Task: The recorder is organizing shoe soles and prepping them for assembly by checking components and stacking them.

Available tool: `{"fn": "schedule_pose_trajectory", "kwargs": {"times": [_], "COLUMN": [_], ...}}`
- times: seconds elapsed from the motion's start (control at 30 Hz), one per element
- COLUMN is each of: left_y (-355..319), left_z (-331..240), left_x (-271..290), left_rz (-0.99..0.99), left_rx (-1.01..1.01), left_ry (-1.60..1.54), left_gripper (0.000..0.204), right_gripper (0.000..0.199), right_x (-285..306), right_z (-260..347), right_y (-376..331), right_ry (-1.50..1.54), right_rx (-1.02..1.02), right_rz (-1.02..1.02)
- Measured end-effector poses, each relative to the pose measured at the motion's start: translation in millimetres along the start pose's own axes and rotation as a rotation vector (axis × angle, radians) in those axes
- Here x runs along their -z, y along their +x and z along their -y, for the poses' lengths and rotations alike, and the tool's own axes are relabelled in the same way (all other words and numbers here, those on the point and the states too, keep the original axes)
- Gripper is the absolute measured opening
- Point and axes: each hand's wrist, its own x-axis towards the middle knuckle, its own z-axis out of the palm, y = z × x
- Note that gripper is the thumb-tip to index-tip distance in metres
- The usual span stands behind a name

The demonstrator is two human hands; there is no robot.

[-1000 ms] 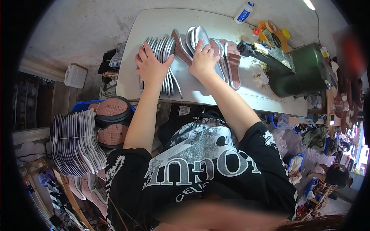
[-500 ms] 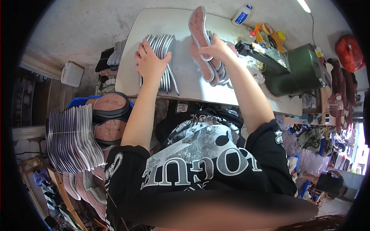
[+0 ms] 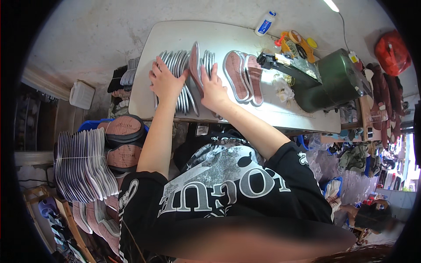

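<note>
On the white table, a row of shoe soles (image 3: 174, 61) stands on edge, their silver-grey rims side by side. My left hand (image 3: 166, 82) spans this row, its fingers over the left side and its thumb at the right side. Just to the right, my right hand (image 3: 213, 93) grips another batch of shoe soles (image 3: 195, 65), whose pinkish-brown face is turned partly up. Its fingers lie over them, and the hand hides part of the batch. Farther right, several soles (image 3: 235, 76) lie overlapping with pinkish-brown faces up.
A green cylindrical machine (image 3: 333, 79) occupies the table's right side. Behind it are a white bottle (image 3: 265, 24) and an orange basket (image 3: 298, 46). A tied bundle of soles (image 3: 83, 164) stands at my left, beside black-edged soles (image 3: 125, 127). Another person (image 3: 372, 215) sits at the far right.
My right hand has moved left with its soles and set them upright beside the row. Several soles stay behind on the right. My left hand has stayed at the row.
</note>
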Motion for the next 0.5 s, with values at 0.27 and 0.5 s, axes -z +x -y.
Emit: {"fn": "schedule_pose_trajectory", "kwargs": {"times": [0.27,0.5], "left_y": [10.9,1.4], "left_z": [-13.5,-16.3], "left_x": [5.2,-5.1], "left_rz": [0.393,0.215], "left_rx": [0.178,0.118], "left_ry": [-0.111,-0.004], "left_gripper": [0.124,0.129], "right_gripper": [0.089,0.063], "right_x": [-14.6,7.8], "right_z": [-7.9,-60.1], "right_y": [6.1,5.2], "right_ry": [0.285,0.642], "right_rx": [-0.037,-0.151], "right_rz": [-0.147,-0.180]}}
